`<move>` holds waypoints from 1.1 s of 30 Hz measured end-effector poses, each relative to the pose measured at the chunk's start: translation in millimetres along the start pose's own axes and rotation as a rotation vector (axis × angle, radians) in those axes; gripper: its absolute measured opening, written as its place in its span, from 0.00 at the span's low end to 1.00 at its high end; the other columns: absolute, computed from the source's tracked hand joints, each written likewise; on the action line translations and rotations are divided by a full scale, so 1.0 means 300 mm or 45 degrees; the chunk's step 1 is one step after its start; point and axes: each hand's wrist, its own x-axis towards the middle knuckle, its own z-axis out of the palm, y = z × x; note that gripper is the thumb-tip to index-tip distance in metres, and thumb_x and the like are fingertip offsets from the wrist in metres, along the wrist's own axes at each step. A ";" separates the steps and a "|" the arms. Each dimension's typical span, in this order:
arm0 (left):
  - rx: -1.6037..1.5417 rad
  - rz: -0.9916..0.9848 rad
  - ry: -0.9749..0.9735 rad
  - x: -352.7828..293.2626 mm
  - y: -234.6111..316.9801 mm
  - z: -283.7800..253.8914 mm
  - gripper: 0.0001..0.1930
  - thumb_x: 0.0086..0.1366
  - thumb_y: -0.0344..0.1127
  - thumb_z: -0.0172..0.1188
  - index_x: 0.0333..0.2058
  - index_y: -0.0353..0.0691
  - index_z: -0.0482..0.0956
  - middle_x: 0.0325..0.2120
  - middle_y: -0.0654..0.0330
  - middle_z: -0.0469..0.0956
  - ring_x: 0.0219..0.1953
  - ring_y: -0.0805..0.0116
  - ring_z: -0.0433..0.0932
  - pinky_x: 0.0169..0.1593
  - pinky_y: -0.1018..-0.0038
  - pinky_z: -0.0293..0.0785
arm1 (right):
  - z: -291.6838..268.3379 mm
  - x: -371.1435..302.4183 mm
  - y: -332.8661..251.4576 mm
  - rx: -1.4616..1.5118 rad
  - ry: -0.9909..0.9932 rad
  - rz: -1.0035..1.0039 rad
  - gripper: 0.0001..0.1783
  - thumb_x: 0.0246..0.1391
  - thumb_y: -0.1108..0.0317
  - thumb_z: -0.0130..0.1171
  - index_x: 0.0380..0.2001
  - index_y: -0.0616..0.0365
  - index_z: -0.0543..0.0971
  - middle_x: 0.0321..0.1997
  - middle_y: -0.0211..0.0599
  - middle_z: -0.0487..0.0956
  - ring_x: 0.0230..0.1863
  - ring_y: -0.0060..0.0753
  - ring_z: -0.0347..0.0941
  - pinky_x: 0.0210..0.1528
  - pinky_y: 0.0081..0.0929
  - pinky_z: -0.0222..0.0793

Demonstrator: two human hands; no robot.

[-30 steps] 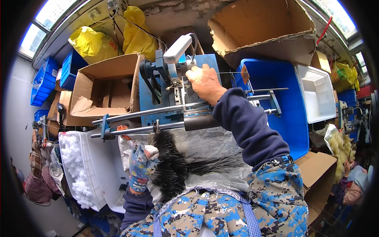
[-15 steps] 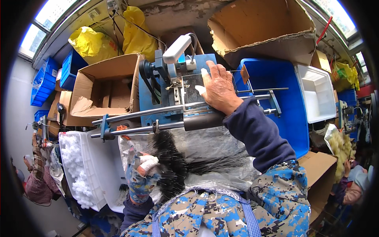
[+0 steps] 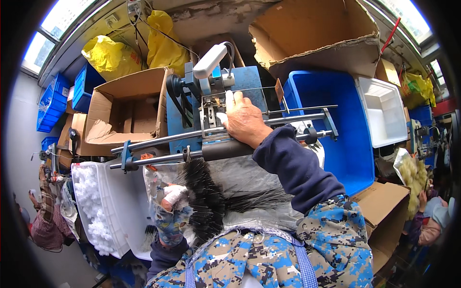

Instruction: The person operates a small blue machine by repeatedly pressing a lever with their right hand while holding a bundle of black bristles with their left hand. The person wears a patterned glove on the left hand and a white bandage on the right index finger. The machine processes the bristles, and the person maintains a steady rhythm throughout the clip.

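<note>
My right hand (image 3: 245, 119) lies over the sliding carriage (image 3: 213, 134) of a blue machine (image 3: 180, 115), fingers stretched forward and thumb apart. White wrapping covers its thumb and a fingertip. Beneath the wrist, a dark sleeve (image 3: 228, 150) sits on the nearer of two steel rails (image 3: 158, 161). My left hand (image 3: 172, 204), in a patterned fabric cover with white wrapping on the thumb, is closed beside a thick pile of black bristles (image 3: 204, 199). Whatever its fingers hold is too unclear to name. More loose black bristles (image 3: 259, 200) lie on a pale sheet (image 3: 245, 173) before me.
At left stands a white bin (image 3: 129, 211) beside white tufts (image 3: 93, 206). A torn cardboard box (image 3: 101, 108) is beyond it. To the right are a blue tub (image 3: 353, 144) and a white tub (image 3: 384, 113). A large carton (image 3: 331, 53) rests behind. Other people sit at both sides.
My right hand has slid left along the rails, and the carriage and dark sleeve have moved left with it. My left hand stays by the black bristles.
</note>
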 end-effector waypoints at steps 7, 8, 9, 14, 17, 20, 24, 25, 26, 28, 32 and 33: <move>0.568 0.248 -0.218 0.065 0.048 0.019 0.15 0.46 0.21 0.63 0.35 0.38 0.76 0.30 0.57 0.74 0.31 0.66 0.73 0.33 0.75 0.70 | 0.012 0.026 -0.021 -0.014 -0.074 -0.078 0.34 0.49 0.56 0.55 0.50 0.75 0.62 0.39 0.55 0.68 0.31 0.45 0.73 0.35 0.32 0.72; 0.613 0.246 -0.211 0.052 0.034 0.009 0.15 0.45 0.20 0.63 0.35 0.38 0.76 0.29 0.57 0.74 0.30 0.66 0.73 0.33 0.75 0.70 | 0.000 0.017 0.000 -0.037 -0.097 -0.088 0.34 0.49 0.57 0.55 0.50 0.75 0.61 0.39 0.55 0.68 0.31 0.46 0.73 0.35 0.32 0.72; 0.575 0.220 -0.191 0.046 0.020 -0.005 0.15 0.45 0.20 0.62 0.34 0.39 0.76 0.29 0.58 0.74 0.28 0.68 0.73 0.30 0.77 0.69 | -0.032 0.001 0.026 -0.082 -0.042 -0.199 0.34 0.48 0.58 0.56 0.50 0.75 0.61 0.40 0.56 0.68 0.32 0.47 0.73 0.36 0.32 0.72; 0.513 -0.001 -0.079 0.007 -0.024 -0.014 0.11 0.50 0.18 0.58 0.33 0.37 0.76 0.28 0.60 0.73 0.26 0.71 0.72 0.27 0.79 0.68 | -0.127 -0.019 0.134 -0.278 0.082 -0.149 0.23 0.35 0.62 0.63 0.37 0.62 0.74 0.38 0.40 0.67 0.42 0.39 0.63 0.39 0.36 0.59; 0.085 -0.467 -0.012 0.022 0.016 0.017 0.07 0.55 0.21 0.57 0.33 0.37 0.76 0.28 0.61 0.73 0.26 0.73 0.71 0.26 0.80 0.67 | -0.148 0.043 0.184 -0.457 0.220 -0.094 0.09 0.43 0.71 0.53 0.30 0.59 0.77 0.35 0.41 0.72 0.44 0.40 0.64 0.44 0.41 0.55; 0.559 0.055 -0.062 0.066 0.002 0.042 0.10 0.62 0.37 0.54 0.36 0.36 0.74 0.29 0.62 0.73 0.25 0.75 0.70 0.25 0.80 0.67 | -0.133 0.072 0.227 -0.598 -0.222 -0.090 0.08 0.43 0.70 0.53 0.29 0.55 0.79 0.34 0.40 0.77 0.45 0.39 0.66 0.45 0.42 0.56; -0.018 -0.523 0.450 -0.048 -0.074 -0.071 0.13 0.62 0.37 0.53 0.38 0.32 0.71 0.27 0.57 0.76 0.25 0.73 0.74 0.29 0.78 0.71 | -0.260 -0.024 0.158 -0.487 -0.198 -0.244 0.05 0.42 0.71 0.53 0.24 0.54 0.78 0.21 0.36 0.77 0.36 0.36 0.71 0.41 0.36 0.59; -0.120 -0.549 0.543 -0.058 -0.080 -0.103 0.13 0.62 0.36 0.53 0.38 0.31 0.70 0.27 0.56 0.76 0.25 0.72 0.75 0.30 0.78 0.72 | -0.338 -0.083 0.124 -0.396 -0.318 -0.261 0.05 0.42 0.72 0.53 0.24 0.55 0.77 0.23 0.37 0.77 0.36 0.36 0.71 0.39 0.35 0.60; 0.357 -0.268 0.428 -0.033 -0.062 -0.105 0.10 0.62 0.32 0.54 0.38 0.31 0.71 0.25 0.56 0.77 0.24 0.72 0.75 0.31 0.78 0.72 | -0.391 -0.150 0.096 -0.318 -0.433 -0.260 0.04 0.41 0.73 0.54 0.25 0.55 0.77 0.24 0.38 0.77 0.36 0.37 0.70 0.38 0.34 0.60; 0.131 -0.347 0.335 0.006 -0.018 -0.075 0.06 0.59 0.25 0.54 0.36 0.33 0.70 0.24 0.57 0.77 0.28 0.72 0.75 0.34 0.78 0.72 | -0.397 -0.271 0.054 -0.095 -0.447 -0.411 0.06 0.43 0.70 0.56 0.28 0.58 0.76 0.26 0.39 0.76 0.35 0.37 0.69 0.37 0.34 0.60; 0.645 0.204 -0.326 0.052 0.012 0.062 0.11 0.59 0.33 0.57 0.40 0.37 0.72 0.31 0.59 0.77 0.31 0.73 0.76 0.37 0.77 0.73 | -0.213 -0.307 -0.166 1.194 0.098 -0.521 0.13 0.49 0.71 0.57 0.38 0.67 0.74 0.36 0.45 0.76 0.40 0.39 0.69 0.44 0.34 0.65; 0.196 -0.047 -0.358 0.046 0.013 0.099 0.14 0.59 0.36 0.58 0.42 0.37 0.72 0.33 0.60 0.76 0.32 0.72 0.76 0.38 0.75 0.73 | -0.231 -0.304 -0.183 1.568 -0.069 -0.404 0.12 0.51 0.71 0.55 0.38 0.67 0.73 0.37 0.45 0.76 0.40 0.38 0.70 0.43 0.32 0.66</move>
